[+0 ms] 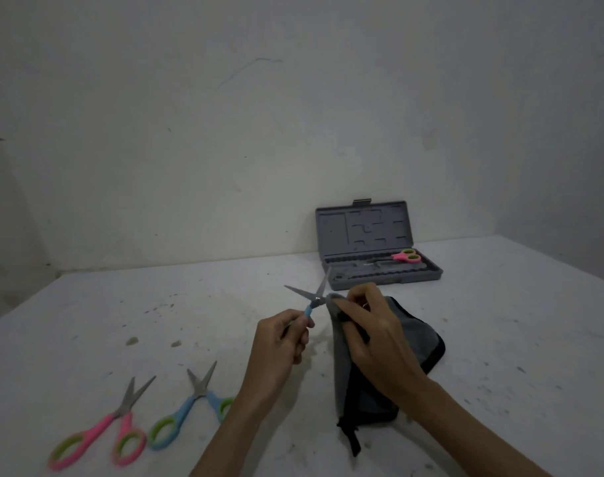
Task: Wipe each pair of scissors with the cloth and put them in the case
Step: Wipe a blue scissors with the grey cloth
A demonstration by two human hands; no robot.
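My left hand (282, 339) grips the handles of blue scissors (313, 293), whose blades stand apart and point up and away. My right hand (374, 325) pinches a grey cloth with black trim (345, 366) right beside the scissors' pivot; the rest of the cloth hangs down onto the table. The grey case (428, 277) lies open at the back right, with pink scissors (406, 256) inside its tray. On the table at the front left lie pink scissors with green handle rings (102, 432) and blue scissors with green rings (187, 411), both with blades apart.
The white table (156, 311) is speckled with dark stains. A pale wall stands close behind the case. The table's far edge runs behind the case and its right side slopes off toward the corner.
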